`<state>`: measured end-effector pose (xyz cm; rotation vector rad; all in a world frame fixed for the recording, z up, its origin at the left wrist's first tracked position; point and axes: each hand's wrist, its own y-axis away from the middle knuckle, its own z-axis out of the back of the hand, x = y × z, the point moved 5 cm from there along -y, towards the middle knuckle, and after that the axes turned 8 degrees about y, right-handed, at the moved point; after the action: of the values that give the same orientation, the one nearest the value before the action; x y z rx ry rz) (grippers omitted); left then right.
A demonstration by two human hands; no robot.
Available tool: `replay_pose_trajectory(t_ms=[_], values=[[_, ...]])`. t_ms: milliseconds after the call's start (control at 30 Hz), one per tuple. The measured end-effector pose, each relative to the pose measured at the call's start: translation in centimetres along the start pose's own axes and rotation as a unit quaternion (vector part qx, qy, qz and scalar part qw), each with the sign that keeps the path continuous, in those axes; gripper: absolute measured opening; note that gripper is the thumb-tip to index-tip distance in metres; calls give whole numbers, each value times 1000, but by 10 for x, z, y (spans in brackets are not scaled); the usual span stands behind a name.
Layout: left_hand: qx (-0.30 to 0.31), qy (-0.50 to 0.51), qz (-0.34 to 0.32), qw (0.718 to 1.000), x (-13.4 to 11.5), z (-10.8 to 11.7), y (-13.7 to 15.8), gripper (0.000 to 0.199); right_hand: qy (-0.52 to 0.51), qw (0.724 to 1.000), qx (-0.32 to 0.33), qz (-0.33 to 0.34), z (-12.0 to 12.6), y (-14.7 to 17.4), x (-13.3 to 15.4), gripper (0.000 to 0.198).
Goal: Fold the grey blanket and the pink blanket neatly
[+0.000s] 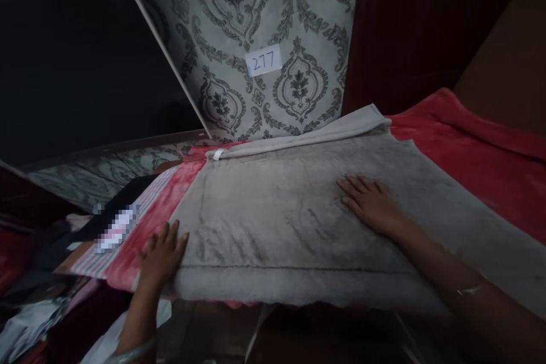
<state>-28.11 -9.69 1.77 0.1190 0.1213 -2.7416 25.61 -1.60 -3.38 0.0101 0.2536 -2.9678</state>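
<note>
A grey plush blanket (256,199) lies spread over a table, its far edge turned over with a small white label (218,154) at the left corner. My right hand (370,203) rests flat on the blanket right of its middle, fingers stretched out to the left. At the blanket's left edge is my left hand (164,253), fingers spread and pointing away from me. A seam runs along the blanket's near side, which hangs over the table edge. Beneath it, red plush cloth (478,159) shows at the right and along the left side.
Striped cloth (91,261) and a dark flat item (117,202) lie at the left end. A large dark screen (85,57) stands behind at the left. Patterned wallpaper bears a paper marked 277 (264,61). Piled clothes (32,318) lie at lower left.
</note>
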Motion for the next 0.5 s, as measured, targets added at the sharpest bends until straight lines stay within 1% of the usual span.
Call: replay_pose_trajectory(t_ms=[33, 67, 100, 133, 200, 267, 333, 400, 433, 500], values=[[-7, -11, -2, 1000, -4, 3, -4, 65, 0, 1000, 13, -2, 2, -1, 1, 62], [-14, -22, -14, 1000, -14, 6, -8, 64, -3, 1000, 26, -4, 5, -2, 2, 61], [-19, -30, -38, 999, -29, 9, -12, 62, -9, 999, 37, -8, 9, -3, 3, 61], [-17, -33, -74, 997, -50, 10, -16, 60, -18, 999, 44, -13, 13, -5, 4, 61], [-4, -22, -172, 985, -102, 9, -19, 58, -32, 998, 38, -24, 23, -8, 5, 61], [6, -4, -273, 962, -157, 5, -17, 58, -30, 999, 21, -34, 31, -11, 1, 62], [17, 4, -342, 940, -201, -3, -13, 59, -9, 999, 17, -50, 33, -9, -10, 61], [40, 1, -368, 929, -228, -16, -9, 59, 12, 997, 24, -72, 29, -2, -29, 61], [49, -2, -370, 928, -234, -23, -8, 59, 19, 996, 25, -80, 26, 4, -40, 61], [49, -1, -369, 928, -237, -32, -8, 59, 26, 995, 21, -93, 20, 19, -64, 62]])
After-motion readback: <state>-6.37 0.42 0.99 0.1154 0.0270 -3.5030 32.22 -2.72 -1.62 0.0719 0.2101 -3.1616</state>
